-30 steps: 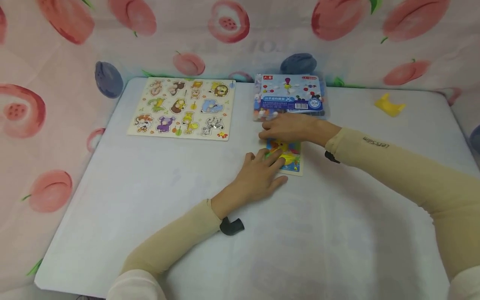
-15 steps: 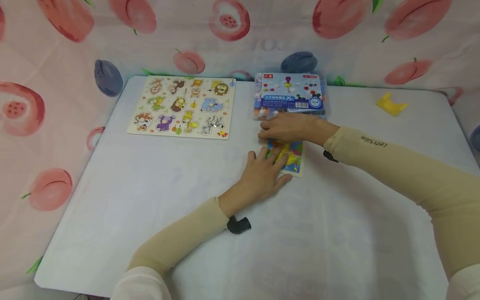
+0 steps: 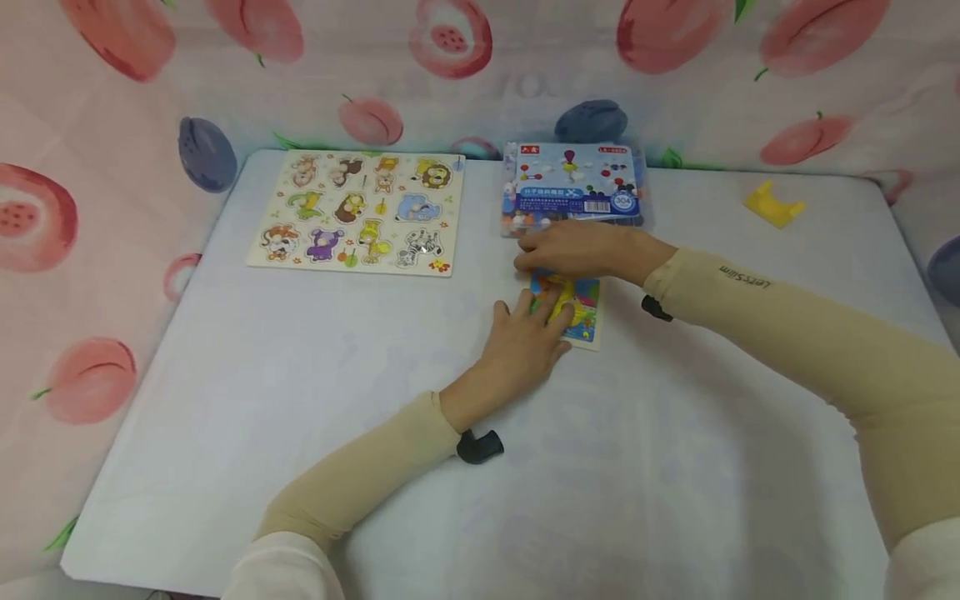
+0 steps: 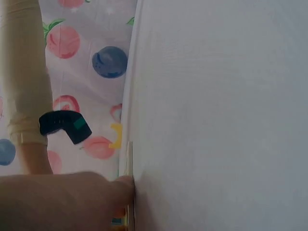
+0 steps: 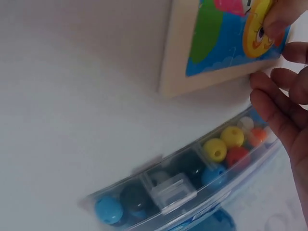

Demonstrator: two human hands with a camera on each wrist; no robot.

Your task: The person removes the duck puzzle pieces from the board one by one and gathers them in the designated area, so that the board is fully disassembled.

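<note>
A small wooden jigsaw puzzle with a yellow duck on a blue and green picture lies near the middle of the table, partly covered by both hands. My left hand rests on its left side, fingers spread across the duck. In the left wrist view, that hand is at the puzzle's edge. My right hand reaches over the far side of the puzzle. The right wrist view has the right hand's fingers bent loosely at the puzzle's pale frame; any grip there is hard to make out.
Just behind the right hand is a clear plastic case of coloured beads with a blue printed label. An animal peg puzzle board lies back left. A yellow crown-shaped piece sits back right. Patterned cloth hangs behind the table.
My left hand has shifted slightly right and away from me over the puzzle, its fingers changing place on the duck. The right hand stays nearly still. The head view has moved a little.
</note>
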